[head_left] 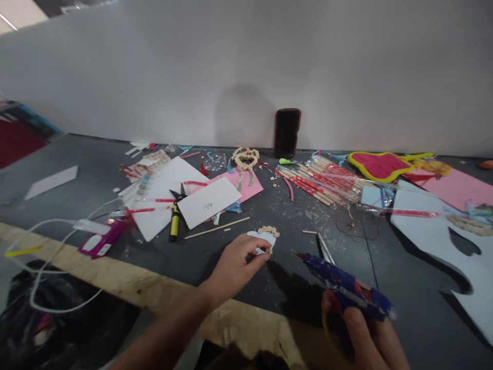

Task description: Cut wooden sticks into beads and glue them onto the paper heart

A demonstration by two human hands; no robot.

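My left hand [234, 267] pinches a small white cut-out piece [262, 240] edged with tan beads, holding it against the dark table [292, 288]. My right hand [362, 324] grips a blue hot glue gun [344, 285], its nozzle pointing left toward the piece, a short gap away. Metal scissors [324, 249] lie just behind the gun's tip. A thin wooden stick [216, 228] lies beyond my left hand.
Yellow-handled snips [175, 216], white cards [210, 201], pink paper [246, 186], a bead garland [245, 158], a bag of sticks [327, 182], a pink-and-yellow shape [379, 165], a large white cut sheet [442, 231], a phone [287, 132] against the wall, white cable [46, 231] at left.
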